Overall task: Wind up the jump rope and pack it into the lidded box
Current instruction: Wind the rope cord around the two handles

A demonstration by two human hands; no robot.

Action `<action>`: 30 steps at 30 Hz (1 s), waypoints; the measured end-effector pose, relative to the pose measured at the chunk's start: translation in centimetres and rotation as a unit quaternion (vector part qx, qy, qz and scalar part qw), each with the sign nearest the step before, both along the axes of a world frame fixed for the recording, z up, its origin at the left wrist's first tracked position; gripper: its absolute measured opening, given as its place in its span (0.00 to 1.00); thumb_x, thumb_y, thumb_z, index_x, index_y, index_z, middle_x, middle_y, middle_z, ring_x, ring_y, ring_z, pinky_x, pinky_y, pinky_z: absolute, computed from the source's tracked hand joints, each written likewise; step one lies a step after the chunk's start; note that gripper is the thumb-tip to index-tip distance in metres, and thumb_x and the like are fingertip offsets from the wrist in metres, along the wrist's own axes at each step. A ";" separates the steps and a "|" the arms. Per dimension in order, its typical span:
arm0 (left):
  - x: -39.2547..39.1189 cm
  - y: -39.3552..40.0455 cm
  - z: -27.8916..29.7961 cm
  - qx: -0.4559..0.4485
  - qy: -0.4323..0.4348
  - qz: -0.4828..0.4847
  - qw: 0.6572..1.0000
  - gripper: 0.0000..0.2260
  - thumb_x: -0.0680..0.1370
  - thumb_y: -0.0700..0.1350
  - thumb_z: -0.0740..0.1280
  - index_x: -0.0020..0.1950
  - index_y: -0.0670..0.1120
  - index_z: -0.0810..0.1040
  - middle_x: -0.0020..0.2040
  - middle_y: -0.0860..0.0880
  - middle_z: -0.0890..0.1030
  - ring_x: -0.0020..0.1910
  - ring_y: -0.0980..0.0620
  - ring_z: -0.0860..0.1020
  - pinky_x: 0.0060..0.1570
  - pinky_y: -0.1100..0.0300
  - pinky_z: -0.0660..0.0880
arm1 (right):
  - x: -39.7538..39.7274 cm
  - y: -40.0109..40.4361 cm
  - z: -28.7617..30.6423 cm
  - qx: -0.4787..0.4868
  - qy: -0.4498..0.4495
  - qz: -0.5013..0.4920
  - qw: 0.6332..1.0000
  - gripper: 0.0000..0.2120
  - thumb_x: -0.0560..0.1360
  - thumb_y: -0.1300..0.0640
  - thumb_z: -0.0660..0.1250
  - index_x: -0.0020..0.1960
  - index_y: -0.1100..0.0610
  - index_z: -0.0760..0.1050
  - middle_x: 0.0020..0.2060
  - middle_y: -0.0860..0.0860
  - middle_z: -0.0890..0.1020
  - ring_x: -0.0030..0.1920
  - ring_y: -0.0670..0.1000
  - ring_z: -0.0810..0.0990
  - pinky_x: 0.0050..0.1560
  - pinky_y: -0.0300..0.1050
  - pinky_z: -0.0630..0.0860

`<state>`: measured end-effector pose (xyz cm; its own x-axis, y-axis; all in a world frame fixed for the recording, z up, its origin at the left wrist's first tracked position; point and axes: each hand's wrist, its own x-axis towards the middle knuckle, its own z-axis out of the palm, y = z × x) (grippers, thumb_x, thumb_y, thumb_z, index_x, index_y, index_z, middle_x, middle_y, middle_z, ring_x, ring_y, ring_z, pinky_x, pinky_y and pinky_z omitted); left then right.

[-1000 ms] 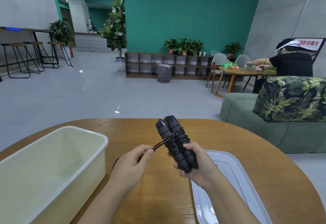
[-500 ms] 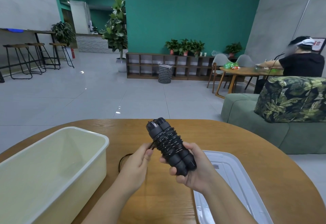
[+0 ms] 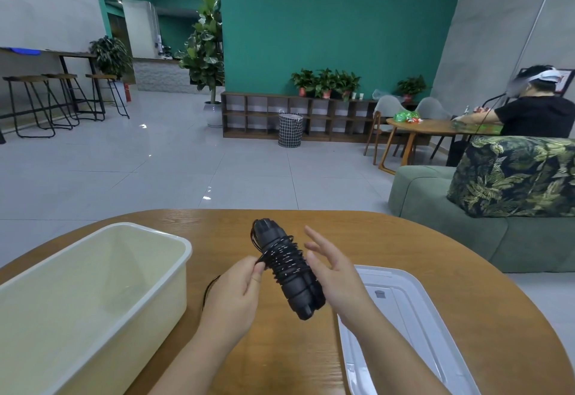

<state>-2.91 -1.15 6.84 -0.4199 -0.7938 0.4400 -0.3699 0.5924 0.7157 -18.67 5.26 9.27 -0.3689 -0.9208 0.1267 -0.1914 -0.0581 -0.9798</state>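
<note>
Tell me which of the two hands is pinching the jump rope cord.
The left hand: its thumb and fingers pinch the cord beside the wound handles, while the right hand has its fingers spread.

We have one view only, a wide-angle camera worn on the person's head, so there is no second view to share anything with. It faces forward and tilts down across the round wooden table, whose near edge runs out of the bottom of the picture. We sit close: both forearms come in from the bottom edge, and the left hand and right hand fill the lower middle. The cream box is cut off at the lower left and the clear lid at the lower right. Beyond the far table edge we look level across the tiled floor to the teal wall. Straight lines bow toward the edges.
</note>
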 end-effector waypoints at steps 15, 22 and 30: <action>-0.5 0.1 1.1 -0.050 -0.171 0.026 0.984 0.13 0.80 0.52 0.50 0.44 0.47 0.68 0.35 0.53 0.70 0.37 0.50 0.73 0.35 0.57 0.67 | 1.1 -0.3 -1.7 0.041 0.112 0.072 0.990 0.28 0.70 0.52 0.72 0.62 0.33 0.63 0.51 0.42 0.79 0.36 0.42 0.78 0.33 0.37 0.74; 0.7 -0.6 1.2 0.023 -0.103 -0.039 0.994 0.11 0.79 0.51 0.54 0.48 0.57 0.76 0.46 0.57 0.80 0.45 0.58 0.76 0.42 0.63 0.70 | -0.6 -0.2 -2.2 0.016 -0.125 -0.011 0.992 0.20 0.73 0.56 0.71 0.60 0.41 0.70 0.56 0.55 0.79 0.45 0.55 0.81 0.40 0.50 0.76; 0.0 -0.9 1.1 0.040 -0.078 -0.069 0.994 0.09 0.80 0.49 0.56 0.45 0.56 0.75 0.35 0.60 0.75 0.37 0.66 0.73 0.34 0.72 0.64 | -0.4 0.1 -1.1 0.022 -0.408 0.109 0.906 0.21 0.69 0.54 0.67 0.60 0.59 0.71 0.44 0.62 0.83 0.41 0.62 0.82 0.31 0.46 0.77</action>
